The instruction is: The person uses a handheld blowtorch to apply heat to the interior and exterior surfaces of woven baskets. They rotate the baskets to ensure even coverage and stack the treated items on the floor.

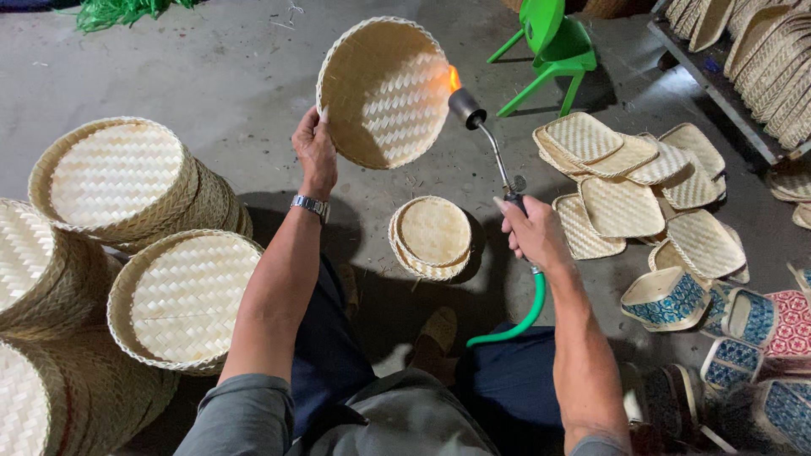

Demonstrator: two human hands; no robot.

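Observation:
My left hand (315, 152) grips the rim of a round woven bamboo basket (384, 91), held up with its hollow side facing me. My right hand (530, 235) is shut on the handle of a gas torch (488, 139) fed by a green hose (525, 314). The torch's metal nozzle points at the basket's right rim, and an orange flame (454, 79) licks that edge. A silver watch sits on my left wrist.
A small stack of round woven lids (431, 236) lies on the concrete floor between my arms. Stacks of large round baskets (118, 181) stand at left. Rectangular woven trays (621, 173) and patterned boxes (667, 297) lie at right. A green plastic chair (553, 46) stands behind.

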